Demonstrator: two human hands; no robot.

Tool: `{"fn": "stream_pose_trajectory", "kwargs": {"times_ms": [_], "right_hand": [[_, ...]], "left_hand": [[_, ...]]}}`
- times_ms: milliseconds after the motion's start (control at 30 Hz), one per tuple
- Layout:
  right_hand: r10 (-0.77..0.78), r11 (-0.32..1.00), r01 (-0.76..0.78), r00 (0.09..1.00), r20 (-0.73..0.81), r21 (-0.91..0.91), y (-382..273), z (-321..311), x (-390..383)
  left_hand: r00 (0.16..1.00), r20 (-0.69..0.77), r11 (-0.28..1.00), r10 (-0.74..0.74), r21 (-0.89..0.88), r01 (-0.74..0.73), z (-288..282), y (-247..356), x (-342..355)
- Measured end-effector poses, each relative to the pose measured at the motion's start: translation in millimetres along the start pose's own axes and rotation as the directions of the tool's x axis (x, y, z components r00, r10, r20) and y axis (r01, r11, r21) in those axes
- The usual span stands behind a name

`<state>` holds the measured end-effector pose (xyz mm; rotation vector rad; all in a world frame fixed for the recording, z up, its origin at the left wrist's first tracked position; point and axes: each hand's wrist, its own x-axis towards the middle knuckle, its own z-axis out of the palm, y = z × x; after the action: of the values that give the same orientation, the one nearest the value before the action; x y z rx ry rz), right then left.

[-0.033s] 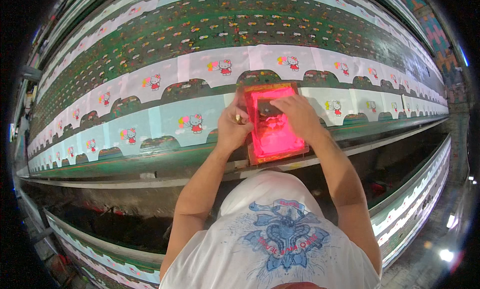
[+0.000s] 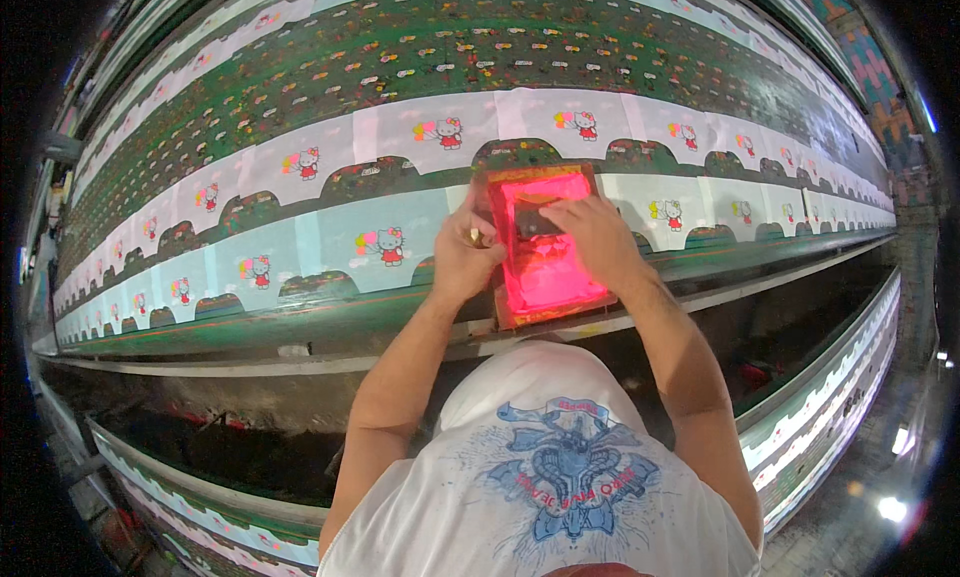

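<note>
A small screen-printing frame [image 2: 562, 315] with wooden edges lies over the near row of pale cut pieces, in front of me. Bright pink ink [image 2: 550, 285] covers much of its mesh. My left hand [image 2: 465, 249] is closed around the frame's left edge, thumb toward the inside. Within the frame, my right hand [image 2: 600, 239] grips a dark squeegee [image 2: 533, 220] from the right, its fingers over the top; part of the tool is hidden beneath them. Left of the frame, a light blue piece [image 2: 330, 239] bears a printed cartoon cat with yellow and pink balloons.
The long green printing table [image 2: 250, 329] carries rows of white and pale blue pieces with cat prints. Its near rail [image 2: 400, 357] runs in front of my body. Behind me, another table [image 2: 240, 507] holds similar pieces, with a dark gap between. A tiled floor [image 2: 910, 267] lies at right.
My right hand and the squeegee have shifted slightly toward me inside the frame. The left hand and the frame look still.
</note>
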<state>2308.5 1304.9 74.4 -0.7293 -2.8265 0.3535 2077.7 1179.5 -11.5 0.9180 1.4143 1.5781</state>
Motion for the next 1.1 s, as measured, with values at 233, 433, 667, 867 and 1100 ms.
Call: {"fn": "stream_pose_trajectory", "kwargs": {"times_ms": [233, 433, 667, 867, 1100], "right_hand": [[-0.021, 0.998, 0.025, 0.998, 0.067, -0.059, -45.5, -2.7, -56.0], [0.011, 1.000, -0.012, 0.998, 0.068, 0.018, -58.3, -3.9, -77.0], [0.031, 0.977, 0.027, 0.962, -0.271, 0.209, -28.0, -3.7, -103.8], [0.102, 0.964, 0.023, 0.889, -0.447, 0.265, 28.3, -14.4, -150.0], [0.173, 0.963, -0.044, 0.859, -0.482, 0.267, 121.2, -38.8, -221.9]], "left_hand": [[1.000, -0.008, 0.996, -0.007, 0.090, 0.007, -2.8, -8.6, 5.7], [1.000, -0.009, 0.985, 0.023, 0.174, -0.021, -11.0, -15.1, 6.5], [0.999, 0.011, 0.996, 0.050, -0.072, -0.049, 17.4, 19.0, 6.7], [0.998, 0.026, 0.999, 0.052, -0.005, -0.052, 101.3, 17.0, 11.5], [0.997, 0.007, 0.989, 0.077, -0.125, -0.075, 228.4, -13.9, 28.5]]}}
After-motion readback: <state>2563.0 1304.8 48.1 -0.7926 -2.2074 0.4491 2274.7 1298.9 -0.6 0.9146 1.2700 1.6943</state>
